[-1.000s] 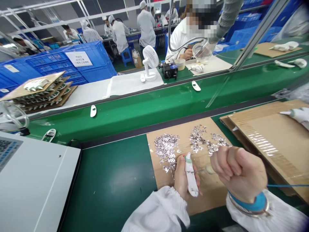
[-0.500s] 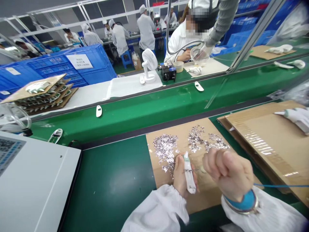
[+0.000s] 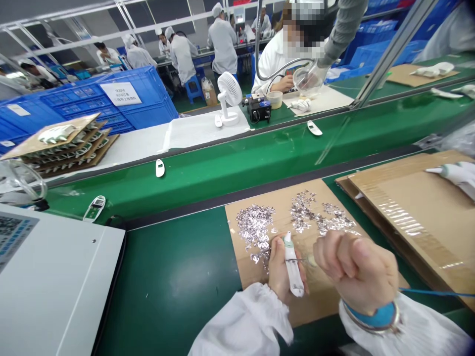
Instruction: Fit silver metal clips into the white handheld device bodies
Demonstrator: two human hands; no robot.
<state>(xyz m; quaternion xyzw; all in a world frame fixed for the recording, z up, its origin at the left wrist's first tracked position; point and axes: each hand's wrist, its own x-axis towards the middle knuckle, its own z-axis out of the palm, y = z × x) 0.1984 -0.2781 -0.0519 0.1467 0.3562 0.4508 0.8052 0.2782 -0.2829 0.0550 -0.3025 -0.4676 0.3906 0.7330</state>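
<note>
White plastic handheld device with a pale green collar and a pointed tip (image 3: 294, 278) is in the lower middle of the frame, above the brown cardboard sheet (image 3: 317, 306), with its tip towards the top. The left hand (image 3: 277, 272) holds it around the body, thumb on one side and fingers on the other. The right hand (image 3: 358, 269) is a closed fist, which seems to grip a thin dark metal tool (image 3: 300, 260) crossing the device. I judge the device light, stiff and slightly slippery; its smooth body is the proper place to hold, while the narrow tip may be fragile. At upper left, blue plastic crates (image 3: 148, 89) are stacked, their contents hidden. At upper centre stands a small pale round tub (image 3: 274, 102); what it contains, I cannot tell.
</note>
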